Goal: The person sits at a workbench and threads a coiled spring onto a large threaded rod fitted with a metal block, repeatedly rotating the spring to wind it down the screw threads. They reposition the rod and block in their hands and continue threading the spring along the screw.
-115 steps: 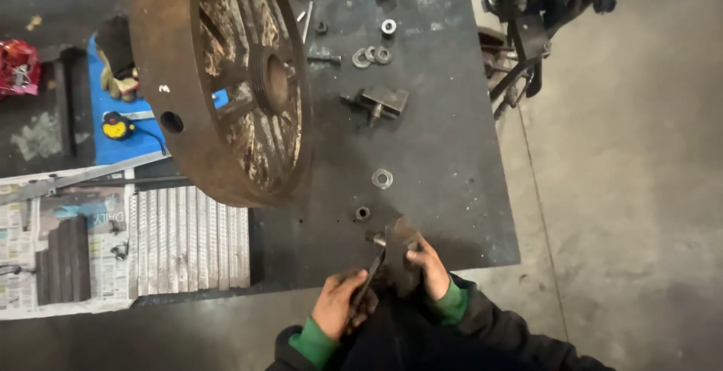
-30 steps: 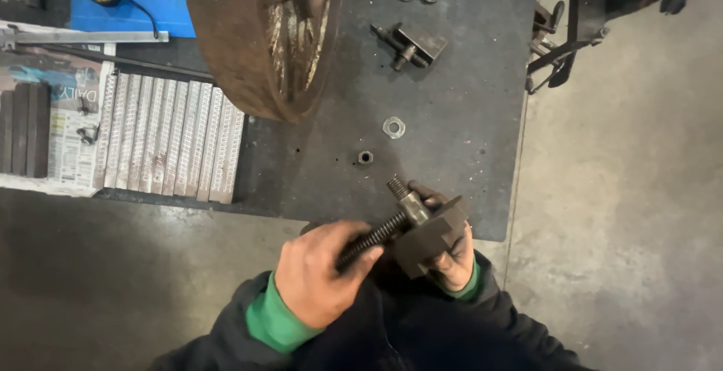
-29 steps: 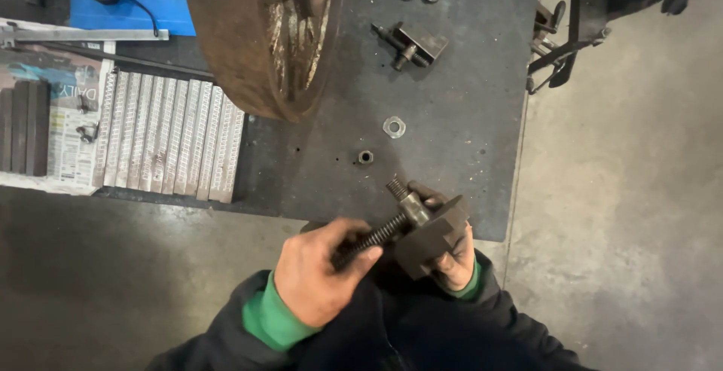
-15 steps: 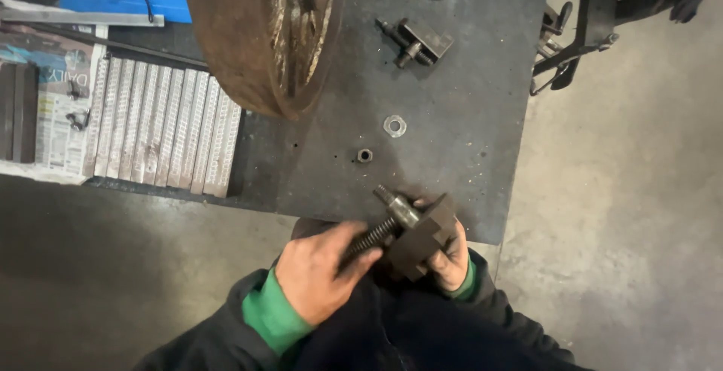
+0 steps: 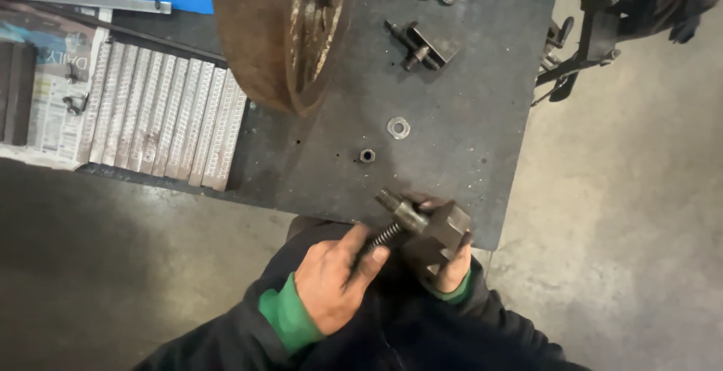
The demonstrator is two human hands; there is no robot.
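Right hand [image 5: 450, 269] clamps the dark metal block [image 5: 440, 237] steady while left hand [image 5: 331, 280] pinches its threaded bolt [image 5: 392, 224], fingers closed to turn it.

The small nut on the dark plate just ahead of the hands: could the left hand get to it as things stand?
Probably yes. The small nut lies alone on the dark plate, nothing between it and the left hand. But that hand grips the threaded bolt of the block that the right hand holds, so it must let go first.

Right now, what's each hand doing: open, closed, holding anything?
Left hand: closed, fingers pinching the spring end of the bolt.
Right hand: closed around the metal block that the bolt runs through.
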